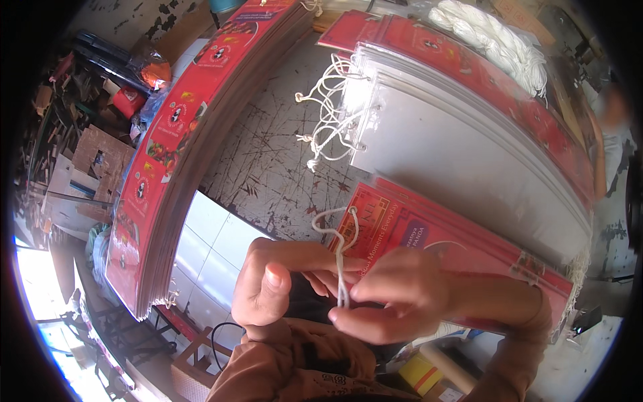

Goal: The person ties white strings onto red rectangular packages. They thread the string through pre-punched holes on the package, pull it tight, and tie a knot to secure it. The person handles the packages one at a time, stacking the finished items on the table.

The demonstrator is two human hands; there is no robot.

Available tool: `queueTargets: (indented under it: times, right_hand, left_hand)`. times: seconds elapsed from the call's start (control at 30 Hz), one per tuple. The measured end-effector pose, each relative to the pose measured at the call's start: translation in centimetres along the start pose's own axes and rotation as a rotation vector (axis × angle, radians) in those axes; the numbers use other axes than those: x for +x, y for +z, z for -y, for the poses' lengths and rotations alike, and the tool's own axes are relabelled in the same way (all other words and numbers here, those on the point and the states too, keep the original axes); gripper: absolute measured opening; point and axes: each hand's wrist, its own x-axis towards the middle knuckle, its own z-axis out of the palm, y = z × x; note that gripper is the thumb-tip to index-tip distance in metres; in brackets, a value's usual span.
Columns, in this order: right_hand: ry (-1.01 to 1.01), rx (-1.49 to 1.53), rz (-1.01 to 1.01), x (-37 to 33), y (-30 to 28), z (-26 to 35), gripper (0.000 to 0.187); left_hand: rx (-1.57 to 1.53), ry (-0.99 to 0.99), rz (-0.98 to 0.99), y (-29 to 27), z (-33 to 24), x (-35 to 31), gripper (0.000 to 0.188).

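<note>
A white cord (340, 258) runs through a hole at the corner of a red printed plastic banner (462, 251), and its two strands hang down toward me. Between the thumb and fingers of my right hand (405, 291) the lower part of the cord is pinched. My left hand (264, 281) is beside it, thumb raised apart and index finger stretched out behind the strands. Its remaining fingers are partly hidden, and I see nothing gripped in it. The banner lies flat on the scratched table (261, 134), just beyond my right hand.
Beyond the banner, a stack of pale-backed banners (442, 147) has knotted cord loops (325, 137) at its left end. A tall red banner stack (167, 147) stands along the left. A white cord skein (492, 43) lies at the back right. Cardboard and scraps (94, 161) clutter the far left.
</note>
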Motion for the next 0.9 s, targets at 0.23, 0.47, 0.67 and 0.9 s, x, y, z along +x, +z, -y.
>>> queueTargets:
  times: [0.23,0.47,0.67,0.9]
  right_hand:
    - [-0.292,-0.201,0.083,-1.2,1.4,0.9,0.01]
    - [-0.265,-0.195,0.149,-0.9,1.1,0.6,0.016]
    - [-0.128,-0.16,0.145,-0.6,0.4,-0.1,0.018]
    - [-0.098,-0.099,0.255,-0.1,1.2,0.1,0.006]
  left_hand:
    - [0.252,-0.091,0.085,-1.8,0.1,-0.5,0.029]
    - [0.292,-0.119,-0.064,-0.3,-1.4,-0.3,0.02]
    - [0.587,-0.02,-0.205,0.1,-2.9,-0.8,0.009]
    - [0.867,-0.075,0.025,-1.9,-3.3,-2.9,0.004]
